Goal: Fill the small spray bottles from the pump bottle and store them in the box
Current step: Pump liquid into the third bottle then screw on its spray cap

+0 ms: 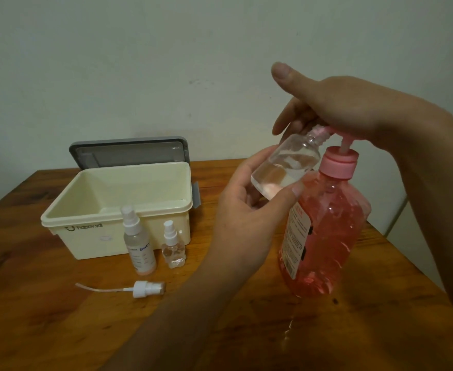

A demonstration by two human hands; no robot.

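1. We find the left hand (pixel 246 210) gripping the uncapped small bottle (pixel 287 167) — tilted, neck pointing up and right, mouth at the spout (pixel 325 129).
2. The right hand (pixel 340 108), fingers straight, rests atop the pump bottle (pixel 324 231) — just right.
3. The box (pixel 86 236) stands open, far left.

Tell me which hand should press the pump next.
Right. The right hand lies on top of the pump bottle, over its head; the left hand grips the small clear bottle, tilted with its neck at the spout.

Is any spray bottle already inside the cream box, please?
No: the box shows only bare walls, the tall bottle and short bottle stand in front of it, and the left hand holds a third bottle.
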